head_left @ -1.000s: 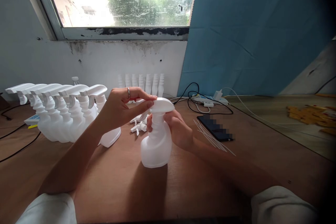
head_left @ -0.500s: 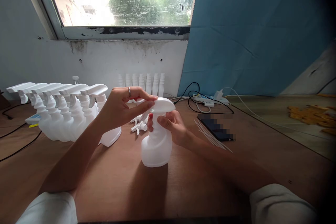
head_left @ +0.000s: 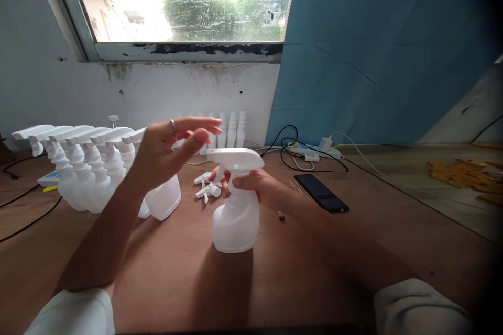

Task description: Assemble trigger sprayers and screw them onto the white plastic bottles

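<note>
Just lifted the left hand [head_left: 165,152] off the trigger head [head_left: 236,157], fingers loosely spread; still clasping the spray bottle [head_left: 236,222] neck with the right hand [head_left: 257,188], fingers curled; looks seated

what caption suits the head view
Right hand holds a white spray bottle upright on the table; open left hand hovers beside its top.

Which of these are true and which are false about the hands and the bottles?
1. The right hand holds the bottle by its neck. True.
2. The left hand grips the bottle too. False: it is open, off the bottle.
3. A phone lies on the table. True.
4. The other bottles stand in a row on the right. False: the row is on the left.
</note>
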The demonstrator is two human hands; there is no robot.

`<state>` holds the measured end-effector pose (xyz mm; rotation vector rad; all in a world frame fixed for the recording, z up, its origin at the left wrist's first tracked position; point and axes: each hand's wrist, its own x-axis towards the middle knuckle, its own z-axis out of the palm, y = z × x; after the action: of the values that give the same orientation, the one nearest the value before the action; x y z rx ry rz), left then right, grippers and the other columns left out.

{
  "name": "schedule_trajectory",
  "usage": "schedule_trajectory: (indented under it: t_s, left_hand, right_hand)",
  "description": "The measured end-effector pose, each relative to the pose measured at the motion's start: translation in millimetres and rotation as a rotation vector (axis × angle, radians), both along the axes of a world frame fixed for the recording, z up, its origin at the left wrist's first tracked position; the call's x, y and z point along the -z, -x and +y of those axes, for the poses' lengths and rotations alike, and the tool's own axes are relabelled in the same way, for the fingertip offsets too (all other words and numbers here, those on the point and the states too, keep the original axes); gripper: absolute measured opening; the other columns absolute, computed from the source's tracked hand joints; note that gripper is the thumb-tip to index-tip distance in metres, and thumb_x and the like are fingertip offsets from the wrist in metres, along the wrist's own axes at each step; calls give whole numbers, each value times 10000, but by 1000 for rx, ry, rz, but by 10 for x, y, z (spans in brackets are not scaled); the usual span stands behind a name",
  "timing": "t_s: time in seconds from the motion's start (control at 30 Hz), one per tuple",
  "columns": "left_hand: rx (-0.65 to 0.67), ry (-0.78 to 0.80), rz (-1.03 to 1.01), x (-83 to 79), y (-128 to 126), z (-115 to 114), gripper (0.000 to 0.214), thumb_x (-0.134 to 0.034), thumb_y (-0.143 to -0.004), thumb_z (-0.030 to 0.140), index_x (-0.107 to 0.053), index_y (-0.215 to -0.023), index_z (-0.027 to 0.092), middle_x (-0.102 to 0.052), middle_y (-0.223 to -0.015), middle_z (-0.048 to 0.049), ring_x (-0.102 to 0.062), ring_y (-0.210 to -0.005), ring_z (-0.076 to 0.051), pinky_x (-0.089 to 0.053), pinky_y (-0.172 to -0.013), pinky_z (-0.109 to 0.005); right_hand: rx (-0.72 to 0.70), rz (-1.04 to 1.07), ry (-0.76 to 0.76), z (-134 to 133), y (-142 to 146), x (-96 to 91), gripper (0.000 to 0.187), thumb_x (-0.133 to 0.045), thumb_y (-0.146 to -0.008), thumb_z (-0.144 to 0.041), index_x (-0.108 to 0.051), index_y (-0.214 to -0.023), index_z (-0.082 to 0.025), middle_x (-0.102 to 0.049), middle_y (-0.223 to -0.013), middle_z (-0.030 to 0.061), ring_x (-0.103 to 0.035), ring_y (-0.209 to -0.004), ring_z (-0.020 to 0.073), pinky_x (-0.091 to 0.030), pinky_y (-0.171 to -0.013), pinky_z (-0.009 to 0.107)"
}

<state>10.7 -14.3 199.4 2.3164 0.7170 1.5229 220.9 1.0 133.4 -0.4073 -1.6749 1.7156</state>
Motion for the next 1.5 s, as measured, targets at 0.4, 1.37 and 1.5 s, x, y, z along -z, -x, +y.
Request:
schedule_trajectory:
  t_s: [0.4, 1.37, 1.5]
  left_hand:
    - [-52, -45, 118, -37, 62, -92, 203, -626, -882, 397, -731, -988, 259, -736, -862, -24, -672, -743, -143, -543, -666, -277]
    - [-811, 33, 555, -168, 462, -162, 277, -645, -806, 465, -700, -847, 197, -653, -652, 28, -539, -578, -106, -343, -598, -233]
    - [-833, 36, 520, -172, 476, -99, 226, -650, -799, 405, -679, -807, 181, -643, -758, 17, -537, -635, -102, -360, -601, -234]
  right_hand:
    - [45, -69, -141, -91, 32, 35, 317, -649, -836, -452, -614, -837, -138, -609, -776, 32, -585, -712, 130, -473, -639, 249]
    - [397, -310, -699, 321, 953, 729, 1208, -831, -627, -246, -2, -1505, -274, -148, -1532, 148, -206, -1436, 300, -298, -1151, 500]
    - [324, -297, -657, 419, 993, 723, 1212, -829, -639, -274, 2, -1521, -268, -171, -1535, 143, -222, -1431, 295, -299, -1155, 488]
